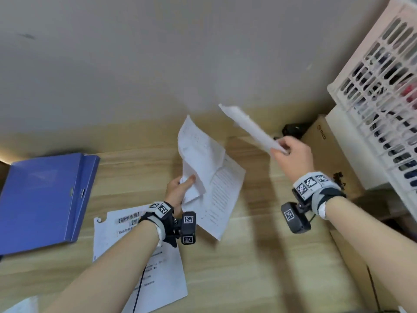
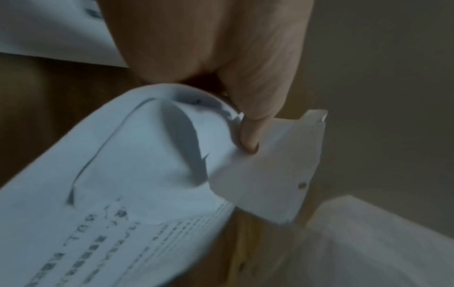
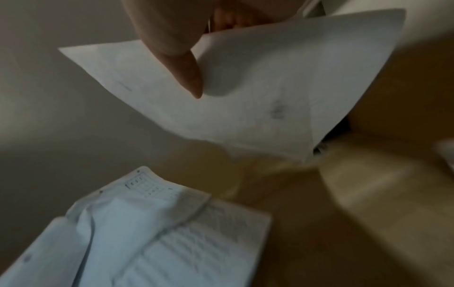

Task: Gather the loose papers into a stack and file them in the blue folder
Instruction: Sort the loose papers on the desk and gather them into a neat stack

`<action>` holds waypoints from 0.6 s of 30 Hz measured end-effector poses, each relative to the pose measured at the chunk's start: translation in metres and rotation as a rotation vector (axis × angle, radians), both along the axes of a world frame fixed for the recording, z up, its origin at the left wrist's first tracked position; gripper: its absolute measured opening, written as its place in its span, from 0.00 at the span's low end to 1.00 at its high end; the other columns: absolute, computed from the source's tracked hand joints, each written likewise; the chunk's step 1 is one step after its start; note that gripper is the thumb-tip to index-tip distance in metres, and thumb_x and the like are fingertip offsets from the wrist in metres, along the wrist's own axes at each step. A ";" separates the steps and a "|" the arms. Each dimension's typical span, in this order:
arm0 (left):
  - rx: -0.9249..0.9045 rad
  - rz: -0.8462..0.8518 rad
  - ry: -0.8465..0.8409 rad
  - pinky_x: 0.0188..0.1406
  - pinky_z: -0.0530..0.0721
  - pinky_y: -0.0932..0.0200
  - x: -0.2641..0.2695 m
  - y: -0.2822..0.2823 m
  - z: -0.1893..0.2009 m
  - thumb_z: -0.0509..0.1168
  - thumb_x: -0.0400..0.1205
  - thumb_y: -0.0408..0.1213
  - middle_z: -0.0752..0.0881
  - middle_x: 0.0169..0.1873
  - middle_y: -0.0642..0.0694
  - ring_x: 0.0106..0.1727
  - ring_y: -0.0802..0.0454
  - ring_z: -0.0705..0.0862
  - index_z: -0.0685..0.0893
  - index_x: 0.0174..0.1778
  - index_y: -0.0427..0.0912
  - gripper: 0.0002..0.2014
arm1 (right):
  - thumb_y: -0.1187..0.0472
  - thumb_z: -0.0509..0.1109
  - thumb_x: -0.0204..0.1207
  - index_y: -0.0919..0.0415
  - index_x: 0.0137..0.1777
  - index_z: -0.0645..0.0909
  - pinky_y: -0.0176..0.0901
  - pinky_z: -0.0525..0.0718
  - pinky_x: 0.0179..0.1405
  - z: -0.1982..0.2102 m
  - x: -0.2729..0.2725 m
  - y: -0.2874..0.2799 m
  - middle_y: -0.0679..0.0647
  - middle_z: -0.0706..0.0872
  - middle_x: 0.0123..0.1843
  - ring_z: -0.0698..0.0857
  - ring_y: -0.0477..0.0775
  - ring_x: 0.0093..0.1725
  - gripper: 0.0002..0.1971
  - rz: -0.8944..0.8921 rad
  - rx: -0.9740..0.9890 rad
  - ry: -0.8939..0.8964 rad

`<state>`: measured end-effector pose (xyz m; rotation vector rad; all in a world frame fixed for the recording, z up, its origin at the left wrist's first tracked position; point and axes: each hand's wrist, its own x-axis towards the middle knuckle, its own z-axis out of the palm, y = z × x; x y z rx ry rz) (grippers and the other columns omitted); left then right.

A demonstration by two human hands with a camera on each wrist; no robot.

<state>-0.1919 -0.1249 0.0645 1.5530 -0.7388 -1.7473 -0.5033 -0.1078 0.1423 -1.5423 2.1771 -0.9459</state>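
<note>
My left hand (image 1: 180,188) pinches a couple of printed white sheets (image 1: 203,168) by a corner, lifted above the wooden desk (image 1: 259,256); in the left wrist view the thumb (image 2: 250,139) presses on the sheets (image 2: 137,174). My right hand (image 1: 291,152) holds another white sheet (image 1: 248,127) raised in the air, its thumb (image 3: 189,77) lying on the sheet (image 3: 245,93). One more printed sheet (image 1: 162,267) lies flat on the desk under my left forearm. The blue folder (image 1: 45,199) lies closed at the left of the desk.
A pale slotted plastic basket (image 1: 383,98) stands at the right on a white block, with a cardboard box (image 1: 325,141) beside it. A small black object (image 1: 293,129) sits by the wall. A paper corner (image 1: 20,306) shows at the bottom left.
</note>
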 end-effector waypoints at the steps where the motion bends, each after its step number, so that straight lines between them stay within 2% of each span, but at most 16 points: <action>1: 0.038 0.027 -0.004 0.30 0.89 0.58 0.002 0.010 -0.008 0.70 0.83 0.37 0.92 0.48 0.38 0.42 0.45 0.91 0.86 0.56 0.36 0.10 | 0.56 0.71 0.72 0.49 0.43 0.83 0.47 0.84 0.40 -0.019 0.004 0.009 0.46 0.87 0.40 0.85 0.51 0.40 0.02 0.026 0.056 -0.002; 2: 0.072 0.048 -0.001 0.29 0.88 0.59 0.003 0.019 -0.017 0.69 0.83 0.38 0.92 0.47 0.40 0.42 0.46 0.91 0.86 0.56 0.37 0.09 | 0.57 0.72 0.72 0.48 0.42 0.84 0.50 0.85 0.43 -0.037 0.008 0.019 0.45 0.87 0.41 0.84 0.51 0.42 0.02 0.061 0.102 -0.016; 3: 0.100 0.051 -0.008 0.32 0.89 0.57 0.005 0.027 -0.026 0.69 0.84 0.39 0.91 0.48 0.41 0.43 0.47 0.91 0.86 0.56 0.39 0.09 | 0.59 0.72 0.72 0.49 0.41 0.84 0.53 0.85 0.46 -0.057 0.012 0.030 0.45 0.86 0.42 0.84 0.51 0.45 0.03 0.098 0.138 -0.034; 5: 0.125 0.019 -0.045 0.48 0.89 0.51 0.008 0.040 -0.046 0.69 0.84 0.41 0.91 0.53 0.41 0.50 0.46 0.90 0.85 0.59 0.40 0.11 | 0.61 0.72 0.71 0.47 0.40 0.83 0.55 0.84 0.48 -0.094 0.018 0.051 0.45 0.85 0.43 0.83 0.51 0.48 0.05 0.145 0.213 -0.021; 7: 0.162 -0.020 -0.112 0.62 0.85 0.45 0.011 0.050 -0.061 0.69 0.84 0.41 0.89 0.58 0.40 0.57 0.42 0.88 0.84 0.63 0.39 0.15 | 0.61 0.71 0.71 0.45 0.40 0.81 0.50 0.82 0.46 -0.121 0.023 0.068 0.43 0.83 0.44 0.81 0.50 0.51 0.08 0.195 0.324 0.043; 10: 0.247 -0.039 -0.198 0.62 0.83 0.43 0.017 0.060 -0.079 0.60 0.85 0.27 0.84 0.65 0.29 0.53 0.39 0.85 0.80 0.65 0.32 0.13 | 0.64 0.69 0.71 0.43 0.40 0.79 0.50 0.81 0.47 -0.152 0.024 0.089 0.43 0.81 0.46 0.80 0.53 0.54 0.11 0.262 0.481 0.090; 11: 0.253 -0.036 -0.163 0.63 0.82 0.42 0.018 0.062 -0.083 0.60 0.87 0.30 0.85 0.64 0.31 0.54 0.37 0.85 0.81 0.63 0.35 0.11 | 0.65 0.68 0.70 0.42 0.40 0.77 0.50 0.81 0.49 -0.162 0.023 0.095 0.43 0.80 0.47 0.80 0.54 0.56 0.13 0.284 0.531 0.104; 13: 0.283 0.052 0.009 0.60 0.83 0.41 0.017 0.065 -0.076 0.58 0.89 0.45 0.87 0.62 0.33 0.62 0.34 0.84 0.84 0.64 0.37 0.17 | 0.64 0.68 0.69 0.40 0.40 0.76 0.49 0.81 0.53 -0.177 0.024 0.104 0.43 0.77 0.50 0.79 0.54 0.59 0.14 0.317 0.612 0.109; 14: 0.299 0.126 0.110 0.55 0.83 0.44 0.017 0.066 -0.072 0.56 0.89 0.49 0.86 0.62 0.33 0.62 0.35 0.83 0.83 0.67 0.38 0.21 | 0.62 0.70 0.70 0.41 0.41 0.77 0.47 0.79 0.54 -0.181 0.025 0.109 0.42 0.75 0.51 0.77 0.53 0.61 0.11 0.317 0.630 0.091; 15: 0.317 0.174 0.162 0.51 0.81 0.46 0.018 0.064 -0.068 0.54 0.89 0.51 0.86 0.61 0.32 0.59 0.36 0.83 0.83 0.66 0.39 0.22 | 0.56 0.73 0.70 0.42 0.42 0.79 0.44 0.77 0.54 -0.184 0.026 0.111 0.41 0.74 0.53 0.75 0.50 0.62 0.07 0.309 0.631 0.071; 16: 0.343 0.170 0.170 0.48 0.81 0.47 0.020 0.063 -0.068 0.54 0.88 0.54 0.87 0.56 0.34 0.56 0.38 0.84 0.84 0.63 0.41 0.22 | 0.48 0.75 0.69 0.43 0.44 0.81 0.42 0.75 0.55 -0.185 0.026 0.113 0.40 0.73 0.55 0.72 0.47 0.62 0.07 0.307 0.632 0.056; 17: 0.355 0.138 0.154 0.50 0.82 0.47 0.020 0.061 -0.065 0.55 0.87 0.56 0.88 0.55 0.37 0.55 0.39 0.85 0.84 0.62 0.44 0.21 | 0.41 0.75 0.67 0.43 0.46 0.82 0.42 0.73 0.55 -0.185 0.025 0.114 0.38 0.72 0.55 0.69 0.43 0.61 0.13 0.309 0.639 0.042; 18: 0.373 0.099 0.106 0.56 0.84 0.43 0.022 0.060 -0.066 0.58 0.86 0.57 0.88 0.58 0.39 0.59 0.40 0.85 0.82 0.65 0.46 0.21 | 0.35 0.73 0.66 0.43 0.47 0.82 0.42 0.73 0.56 -0.185 0.025 0.113 0.37 0.72 0.56 0.67 0.41 0.60 0.17 0.304 0.649 0.027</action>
